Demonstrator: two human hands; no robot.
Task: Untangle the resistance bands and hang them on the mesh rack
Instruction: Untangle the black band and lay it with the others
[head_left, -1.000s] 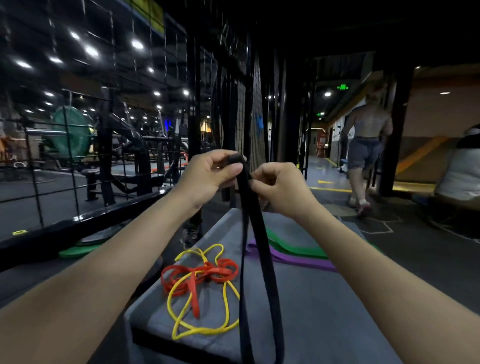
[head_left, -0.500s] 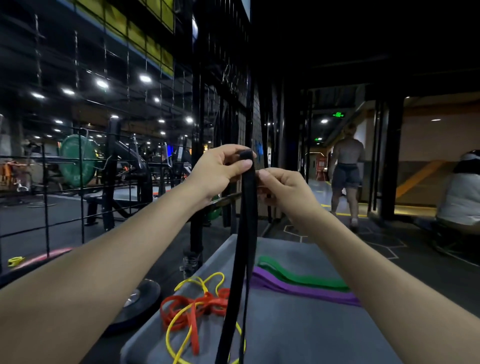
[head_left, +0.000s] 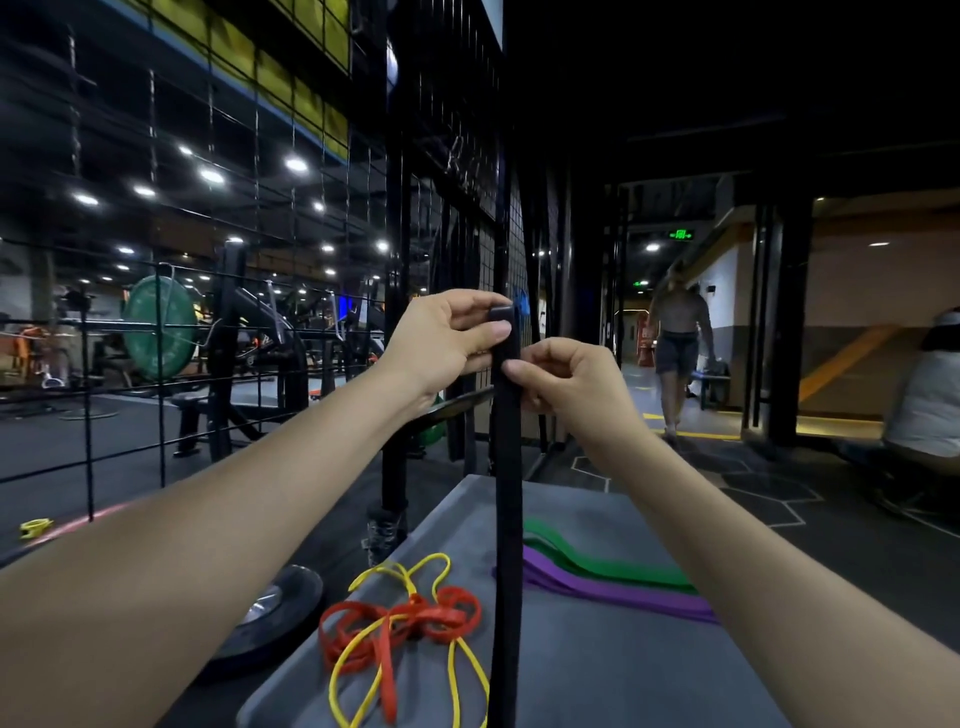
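While held: left hand (head_left: 441, 343) and right hand (head_left: 566, 379) pinch the flat black rubber band (head_left: 506, 467).
Risk: it may slip off the black wire mesh rack (head_left: 457, 130); hook apparently unseen.

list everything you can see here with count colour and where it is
black band: 1, black, held up in front of the mesh rack, hanging straight down over the bench
red band: 1, red-orange, bench near left, tangled with the yellow one
yellow band: 1, yellow, bench near left, looped through the red
green band: 1, green, flat on bench, right of the black band
purple band: 1, purple, just nearer than the green
bench: 1, grey, bottom centre
mesh rack: 1, black, upright behind the bench
weight plate: 1, green, far left
left hand: pinches the band's top
right hand: pinches the band just below
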